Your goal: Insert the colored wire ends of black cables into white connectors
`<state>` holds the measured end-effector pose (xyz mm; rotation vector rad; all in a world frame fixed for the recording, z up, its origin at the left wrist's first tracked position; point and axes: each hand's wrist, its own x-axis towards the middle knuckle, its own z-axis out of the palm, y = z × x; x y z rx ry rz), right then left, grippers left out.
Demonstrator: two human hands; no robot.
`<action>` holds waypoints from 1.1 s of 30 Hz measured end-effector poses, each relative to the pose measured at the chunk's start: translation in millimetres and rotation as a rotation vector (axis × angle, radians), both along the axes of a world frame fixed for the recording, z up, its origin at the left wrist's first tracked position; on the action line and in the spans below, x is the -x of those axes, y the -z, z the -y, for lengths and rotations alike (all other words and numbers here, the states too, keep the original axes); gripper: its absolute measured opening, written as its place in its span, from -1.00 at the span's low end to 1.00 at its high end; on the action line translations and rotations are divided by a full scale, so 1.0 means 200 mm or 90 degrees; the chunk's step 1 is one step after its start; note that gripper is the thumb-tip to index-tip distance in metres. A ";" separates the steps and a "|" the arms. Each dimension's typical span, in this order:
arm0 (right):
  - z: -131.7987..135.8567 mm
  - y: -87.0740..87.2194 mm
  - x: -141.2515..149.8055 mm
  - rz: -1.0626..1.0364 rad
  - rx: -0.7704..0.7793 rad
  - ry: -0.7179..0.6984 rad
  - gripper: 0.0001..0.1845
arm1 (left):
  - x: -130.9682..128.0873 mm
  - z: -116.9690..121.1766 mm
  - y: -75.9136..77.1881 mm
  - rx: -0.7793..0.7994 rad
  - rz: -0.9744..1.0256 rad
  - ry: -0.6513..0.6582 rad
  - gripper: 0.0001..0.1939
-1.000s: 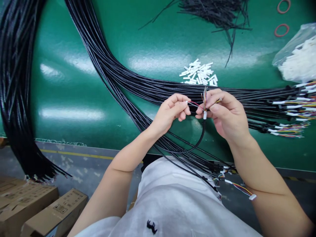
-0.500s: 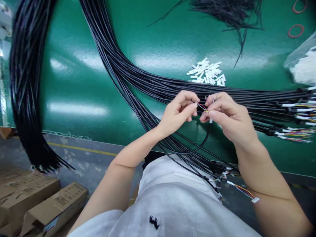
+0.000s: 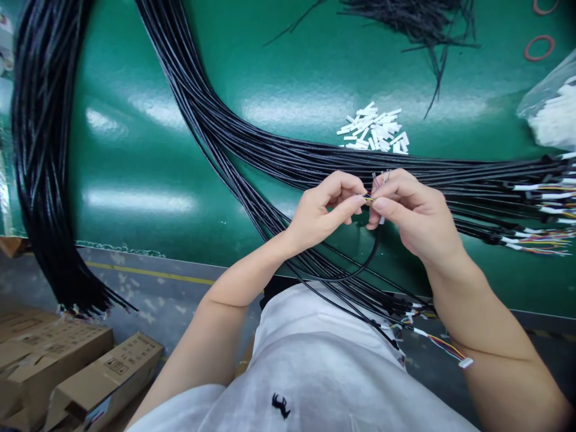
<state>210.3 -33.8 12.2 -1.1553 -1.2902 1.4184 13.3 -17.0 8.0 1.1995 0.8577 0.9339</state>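
My left hand [image 3: 330,204] is closed in a pinch, its fingertips on a small white connector that they mostly hide. Thin coloured wires [image 3: 368,197], yellow and dark among them, bridge the short gap to my right hand [image 3: 402,207]. That hand is closed too, thumb against fingers, gripping the stripped wire end of a black cable [image 3: 377,243]. A few loose wire tips stick up above its fingers. From below the right hand the cable curves down and left. A white sleeve [image 3: 382,220] shows on it just under the fingers.
Thick bundles of black cables [image 3: 252,129] cross the green table [image 3: 135,150]. White tube pieces [image 3: 378,129] lie in a pile behind my hands. Dark ties [image 3: 409,18], red rings [image 3: 539,48] and a plastic bag [image 3: 555,114] lie farther off. Cardboard boxes [image 3: 105,372] stand at lower left.
My two hands have drawn closer together, so less wire shows between their fingertips. The right hand has shifted slightly left. The view has tilted a little.
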 end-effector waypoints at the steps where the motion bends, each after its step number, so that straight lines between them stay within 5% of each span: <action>1: 0.00 0.00 0.00 0.006 0.001 0.010 -0.84 | 0.00 0.00 -0.01 0.013 0.006 -0.003 -0.59; 8: 0.01 -0.01 0.02 0.011 -0.002 0.040 -0.94 | -0.01 0.01 -0.03 0.055 0.010 -0.002 -0.55; 20: 0.00 -0.01 0.03 -0.003 0.024 0.043 -0.89 | 0.00 0.02 0.04 -0.007 -0.046 0.007 -0.63; 28: 0.00 -0.02 0.06 -0.131 0.103 0.063 -0.73 | -0.02 0.04 0.04 -0.011 -0.058 -0.031 -0.62; 33: 0.00 -0.01 0.05 -0.091 0.069 0.059 -0.80 | -0.02 0.03 0.01 0.018 -0.003 0.005 -0.59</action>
